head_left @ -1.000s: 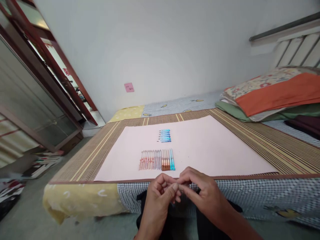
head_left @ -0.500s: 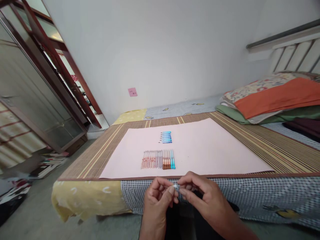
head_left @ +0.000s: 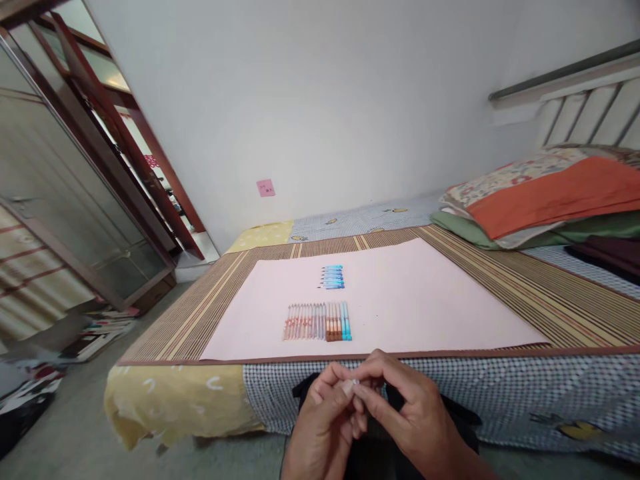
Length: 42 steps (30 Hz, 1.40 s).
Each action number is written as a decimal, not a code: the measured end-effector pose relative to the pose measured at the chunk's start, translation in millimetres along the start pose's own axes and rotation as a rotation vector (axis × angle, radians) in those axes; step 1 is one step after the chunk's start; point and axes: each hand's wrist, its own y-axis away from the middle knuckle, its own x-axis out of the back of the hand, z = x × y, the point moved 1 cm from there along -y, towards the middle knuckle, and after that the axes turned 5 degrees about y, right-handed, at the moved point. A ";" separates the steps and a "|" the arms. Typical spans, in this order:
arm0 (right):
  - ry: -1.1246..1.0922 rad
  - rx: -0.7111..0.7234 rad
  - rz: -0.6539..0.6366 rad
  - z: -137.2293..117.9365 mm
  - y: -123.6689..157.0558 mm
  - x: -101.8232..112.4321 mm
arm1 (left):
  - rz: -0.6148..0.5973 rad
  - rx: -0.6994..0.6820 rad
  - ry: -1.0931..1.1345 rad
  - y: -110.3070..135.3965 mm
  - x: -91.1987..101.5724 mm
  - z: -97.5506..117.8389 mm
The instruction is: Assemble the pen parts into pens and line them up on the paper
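My left hand and my right hand meet in front of the bed's near edge. Thumb and forefinger of each are pinched on a small whitish piece, mostly covered by the fingertips; its kind cannot be made out. Beyond them, a pale pink sheet lies on the bed. On it a row of slim pens lies side by side, with brown-ended pens and blue-ended pens at its right end. Farther back is a stack of blue pens with dark tips pointing left.
A striped mat covers the bed under the sheet. Folded bedding with an orange pillow sits at the right. A pink note is on the wall. Books lie on the floor at left, by the glass door.
My right hand has come closer to my left, and its fingertips now meet the left ones around the small whitish piece. The pens on the sheet have not moved.
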 end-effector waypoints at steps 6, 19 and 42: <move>0.063 0.031 0.015 2.9 6.0 -4.7 | -0.041 0.080 0.145 0.1 3.0 -9.0; 0.273 0.280 0.044 20.6 12.8 -13.6 | 0.145 -0.204 -0.422 -2.4 36.5 -15.8; 0.137 0.088 -0.106 19.9 25.6 -4.1 | 0.029 0.071 -0.058 6.0 37.6 -30.9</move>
